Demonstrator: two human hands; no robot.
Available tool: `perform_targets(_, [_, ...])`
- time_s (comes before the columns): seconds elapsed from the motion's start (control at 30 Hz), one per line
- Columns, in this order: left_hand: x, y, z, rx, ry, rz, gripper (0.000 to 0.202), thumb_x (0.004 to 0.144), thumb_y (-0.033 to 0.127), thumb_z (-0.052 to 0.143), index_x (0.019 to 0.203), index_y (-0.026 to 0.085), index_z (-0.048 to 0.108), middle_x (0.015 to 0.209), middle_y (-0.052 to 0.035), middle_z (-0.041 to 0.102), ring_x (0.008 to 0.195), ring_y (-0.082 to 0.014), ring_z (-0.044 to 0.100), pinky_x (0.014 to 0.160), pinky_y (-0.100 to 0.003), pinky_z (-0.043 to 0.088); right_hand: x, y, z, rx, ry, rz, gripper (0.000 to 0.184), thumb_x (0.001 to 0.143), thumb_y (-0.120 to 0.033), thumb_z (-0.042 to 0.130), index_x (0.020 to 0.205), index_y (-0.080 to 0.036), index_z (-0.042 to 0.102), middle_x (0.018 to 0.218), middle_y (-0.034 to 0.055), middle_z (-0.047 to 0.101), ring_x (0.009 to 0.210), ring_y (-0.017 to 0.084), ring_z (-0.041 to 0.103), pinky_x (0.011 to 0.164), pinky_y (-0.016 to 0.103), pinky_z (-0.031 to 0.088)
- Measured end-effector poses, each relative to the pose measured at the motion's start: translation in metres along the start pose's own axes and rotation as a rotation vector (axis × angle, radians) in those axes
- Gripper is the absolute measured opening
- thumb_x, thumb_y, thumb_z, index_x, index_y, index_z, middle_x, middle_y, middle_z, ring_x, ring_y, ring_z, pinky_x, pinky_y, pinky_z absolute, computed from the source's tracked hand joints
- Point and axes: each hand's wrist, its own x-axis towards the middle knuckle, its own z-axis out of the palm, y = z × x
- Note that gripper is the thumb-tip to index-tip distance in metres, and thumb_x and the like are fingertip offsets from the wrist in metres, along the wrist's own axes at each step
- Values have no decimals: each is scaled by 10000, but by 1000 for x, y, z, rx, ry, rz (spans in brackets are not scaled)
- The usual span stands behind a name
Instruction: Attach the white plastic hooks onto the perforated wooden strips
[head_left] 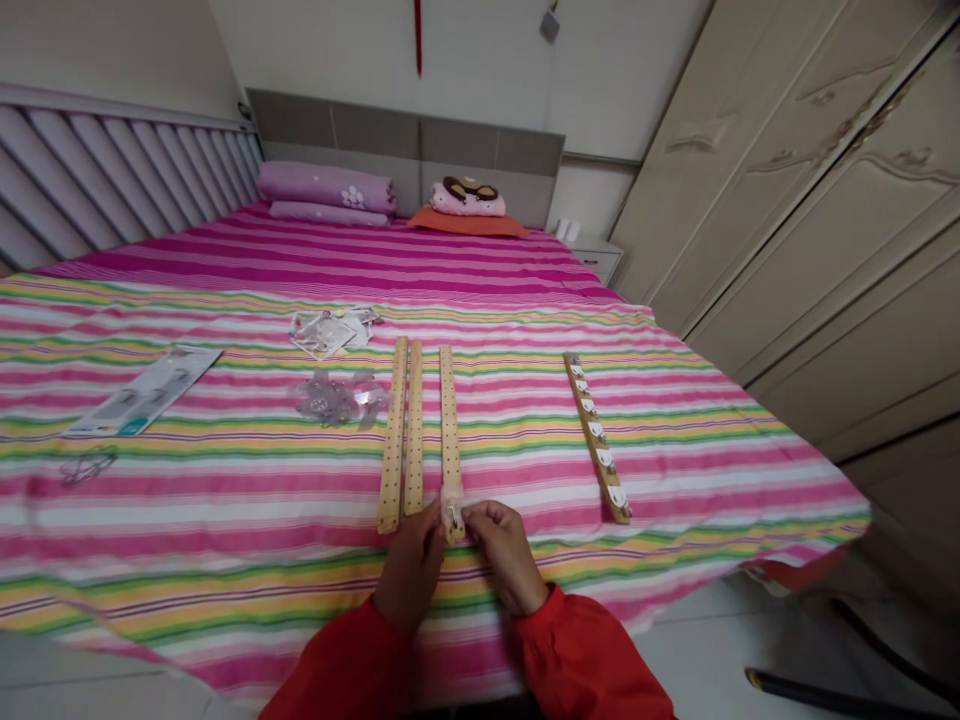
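Your left hand and right hand pinch a small metal hook at the near end of the perforated wooden strip; a slack pinch risks losing it in the striped bedspread

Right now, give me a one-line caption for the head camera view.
Left hand and right hand hold a small metal fitting on a perforated wooden strip atop a striped bedspread.
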Motion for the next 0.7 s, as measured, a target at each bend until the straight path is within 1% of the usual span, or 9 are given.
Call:
perform_targets(0.1, [1,0,1,-8,9,21,324,787,268,457,1010,193,679,714,-52,648,755,-218,596,781,-342,480,-1,1,1,-7,18,-9,213,595,-316,713,518,-157,593,453,-52,472,471,86,361,495,241,262])
perform_targets(0.33, [0,-6,3,67,-32,40,376,813,243,418,1114,188,637,897,-90,691,840,-228,616,835,-360,480,-2,0,2,-4,26,-22,207,618,-291,686,511,-163,565,458,-59,451,478,87,351,500,243,262])
perform_targets(0.5, [-1,-9,3,147,-88,42,432,866,267,351,1232,162,555,1075,-125,665,1019,-242,601,919,-384,453,-1,3,2,-12,29,-47,220,623,-291,680,509,-175,532,463,-61,452,484,91,363,503,244,273])
perform_targets(0.6, [-2,-11,4,165,-115,42,440,884,259,328,1275,175,513,1122,-116,652,1073,-230,585,942,-374,446,-1,5,2,-21,34,-73,259,621,-310,685,492,-188,497,452,-67,430,478,92,354,497,245,273])
perform_targets(0.7, [-2,-11,4,147,-116,47,437,881,241,342,1285,198,503,1125,-100,655,1071,-223,589,942,-367,452,-1,6,3,-40,43,-86,277,622,-336,690,494,-195,488,453,-67,425,478,96,357,494,246,278])
